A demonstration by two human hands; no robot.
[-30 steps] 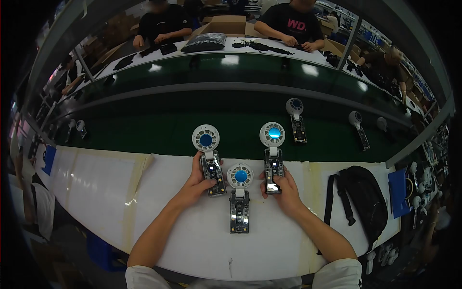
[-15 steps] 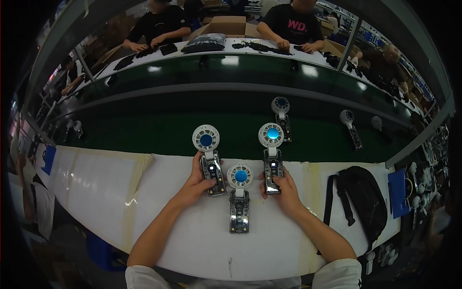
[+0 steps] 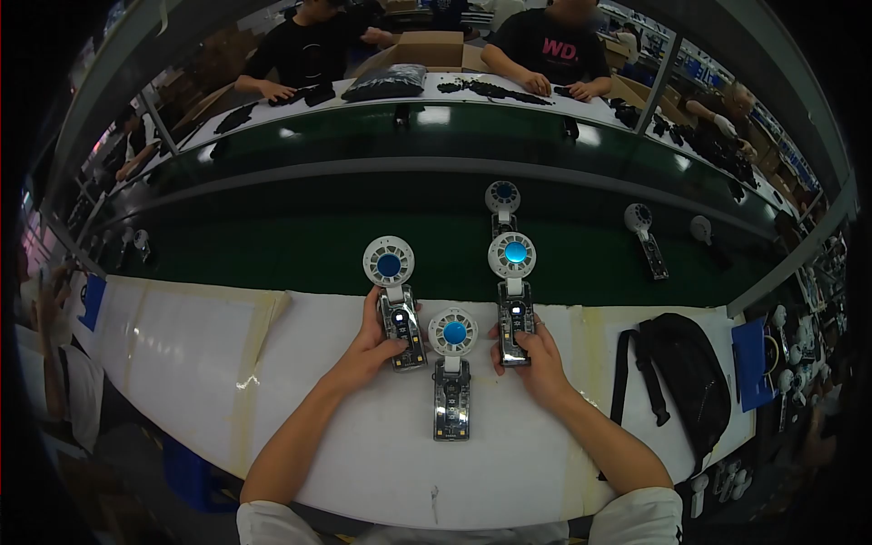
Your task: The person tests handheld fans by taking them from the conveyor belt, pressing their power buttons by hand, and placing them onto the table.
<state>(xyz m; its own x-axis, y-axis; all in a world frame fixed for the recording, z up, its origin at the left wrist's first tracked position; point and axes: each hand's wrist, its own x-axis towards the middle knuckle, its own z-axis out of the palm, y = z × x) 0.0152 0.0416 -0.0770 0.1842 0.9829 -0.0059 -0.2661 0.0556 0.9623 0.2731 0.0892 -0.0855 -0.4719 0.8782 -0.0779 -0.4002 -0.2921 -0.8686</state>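
My left hand is closed around the clear-cased handle of a handheld fan, thumb on its front. The fan's round white head with a blue centre tilts slightly left. In my right hand is a second handheld fan, held upright, its blue centre shining brightly, the thumb resting low on the handle. A small white light shows on each held handle. Between my hands a third fan lies face up on the white worktable, touched by neither hand.
A green conveyor belt runs beyond the table, carrying several fans, such as one at the right. A black waist bag lies on the table's right side. Across the line, people handle black parts beside a cardboard box.
The fans on the belt have shifted left, one now partly behind the fan in my right hand. My hands and their fans have hardly moved. A person opposite has raised one hand.
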